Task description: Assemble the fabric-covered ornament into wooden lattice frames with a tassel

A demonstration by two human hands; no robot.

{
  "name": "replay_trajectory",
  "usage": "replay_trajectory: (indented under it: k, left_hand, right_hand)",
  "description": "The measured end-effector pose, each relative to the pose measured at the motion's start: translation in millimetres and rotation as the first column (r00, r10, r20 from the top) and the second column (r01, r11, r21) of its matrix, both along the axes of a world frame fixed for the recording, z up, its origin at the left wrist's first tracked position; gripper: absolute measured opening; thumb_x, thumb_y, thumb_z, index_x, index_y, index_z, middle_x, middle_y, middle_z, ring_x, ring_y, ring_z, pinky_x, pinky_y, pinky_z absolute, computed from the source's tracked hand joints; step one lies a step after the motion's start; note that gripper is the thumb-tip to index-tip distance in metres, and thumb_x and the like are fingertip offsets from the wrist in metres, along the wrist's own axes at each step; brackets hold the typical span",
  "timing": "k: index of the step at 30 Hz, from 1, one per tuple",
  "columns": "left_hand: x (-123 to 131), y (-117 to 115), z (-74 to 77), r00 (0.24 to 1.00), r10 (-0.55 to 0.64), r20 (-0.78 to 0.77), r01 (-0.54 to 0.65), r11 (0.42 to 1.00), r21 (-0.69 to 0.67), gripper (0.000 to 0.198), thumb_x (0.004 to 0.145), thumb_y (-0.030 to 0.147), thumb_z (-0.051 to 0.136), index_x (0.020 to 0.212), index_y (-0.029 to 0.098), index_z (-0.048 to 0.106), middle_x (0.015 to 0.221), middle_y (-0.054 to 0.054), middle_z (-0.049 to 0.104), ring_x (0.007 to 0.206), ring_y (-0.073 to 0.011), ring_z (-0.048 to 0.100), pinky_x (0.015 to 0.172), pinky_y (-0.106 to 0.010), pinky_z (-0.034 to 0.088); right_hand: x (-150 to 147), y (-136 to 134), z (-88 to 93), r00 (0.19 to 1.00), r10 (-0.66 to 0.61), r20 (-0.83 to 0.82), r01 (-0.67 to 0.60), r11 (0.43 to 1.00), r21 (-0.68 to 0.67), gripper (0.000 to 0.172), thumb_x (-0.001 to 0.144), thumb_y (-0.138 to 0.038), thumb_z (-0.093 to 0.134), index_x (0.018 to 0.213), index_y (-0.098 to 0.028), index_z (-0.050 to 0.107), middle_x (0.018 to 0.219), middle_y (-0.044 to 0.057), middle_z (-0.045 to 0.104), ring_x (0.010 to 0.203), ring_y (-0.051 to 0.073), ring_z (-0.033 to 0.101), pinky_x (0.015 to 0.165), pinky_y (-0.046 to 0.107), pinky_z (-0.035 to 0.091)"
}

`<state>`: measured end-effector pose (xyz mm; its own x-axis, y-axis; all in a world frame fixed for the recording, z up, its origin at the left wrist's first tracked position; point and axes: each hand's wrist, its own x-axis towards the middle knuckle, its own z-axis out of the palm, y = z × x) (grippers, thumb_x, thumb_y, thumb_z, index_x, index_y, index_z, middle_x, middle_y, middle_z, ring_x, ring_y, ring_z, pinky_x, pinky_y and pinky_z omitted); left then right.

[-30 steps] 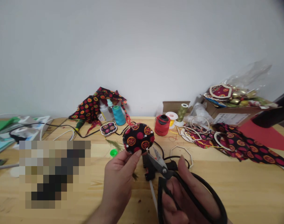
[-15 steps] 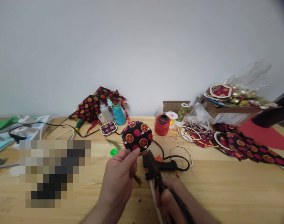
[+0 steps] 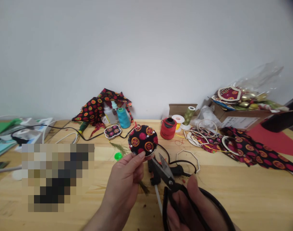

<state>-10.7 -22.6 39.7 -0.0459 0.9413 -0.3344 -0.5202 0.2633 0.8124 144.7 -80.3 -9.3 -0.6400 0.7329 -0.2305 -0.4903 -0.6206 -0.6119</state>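
My left hand [image 3: 121,183] pinches a round padded piece of black fabric [image 3: 143,140] at its lower edge. The fabric has red and orange circle prints, and white-headed pins sit around its rim. My right hand [image 3: 182,208] holds black-handled scissors [image 3: 166,170] through the loops. Their open steel blades point up and left, just below the disc and not touching it, as far as I can see. Under the blades lies a black hot glue gun [image 3: 156,171] with a white glue stick [image 3: 158,200] running toward me. Its cord loops off to the right.
A red thread spool, thread cones, bottles, and printed fabric scraps stand along the back of the wooden table. Wooden frames, a box of ornaments, and red paper lie to the right. A pixelated patch hides part of the table at left.
My right hand has risen and moved right, bringing the open scissors up near the disc. My left hand and the disc have barely moved.
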Motion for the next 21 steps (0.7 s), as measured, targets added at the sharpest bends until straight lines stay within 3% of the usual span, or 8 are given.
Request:
replay_trajectory:
  k: [4, 11, 21]
  left_hand:
    - [1.2, -1.0, 0.5, 1.000, 0.019, 0.001, -0.019, 1.000, 0.011, 0.025, 0.054, 0.025, 0.083, 0.058, 0.010, 0.062, 0.055, 0.002, 0.055, 0.039, 0.0017, 0.019, 0.036, -0.015, 0.013]
    - [2.7, -2.2, 1.1, 0.998, 0.054, -0.041, -0.053, 0.998, 0.030, 0.026, 0.054, 0.026, 0.083, 0.057, 0.011, 0.062, 0.045, 0.009, 0.038, 0.040, -0.0005, 0.019, 0.038, -0.015, 0.014]
    - [3.9, -2.5, -0.3, 0.989, 0.117, -0.090, -0.112, 0.992, 0.059, 0.024, 0.054, 0.027, 0.083, 0.058, 0.012, 0.065, 0.044, 0.009, 0.037, 0.042, -0.0023, 0.022, 0.038, -0.016, 0.016]
  right_hand:
    - [-1.4, 1.7, 6.8, 0.998, 0.018, -0.056, -0.021, 0.998, -0.056, 0.079, 0.077, -0.083, 0.029, 0.060, -0.011, 0.058, 0.038, -0.006, 0.038, 0.035, 0.005, 0.034, 0.036, 0.018, 0.021]
    - [0.2, 2.8, 7.8, 0.996, 0.029, -0.086, -0.035, 0.997, -0.068, 0.079, 0.077, -0.083, 0.027, 0.060, -0.011, 0.057, 0.038, -0.005, 0.039, 0.033, 0.004, 0.033, 0.034, 0.018, 0.019]
    - [-1.0, 3.7, 8.2, 0.993, 0.041, -0.108, -0.047, 0.997, -0.061, 0.081, 0.079, -0.082, 0.022, 0.058, -0.012, 0.057, 0.037, -0.006, 0.038, 0.032, 0.004, 0.032, 0.034, 0.018, 0.019]
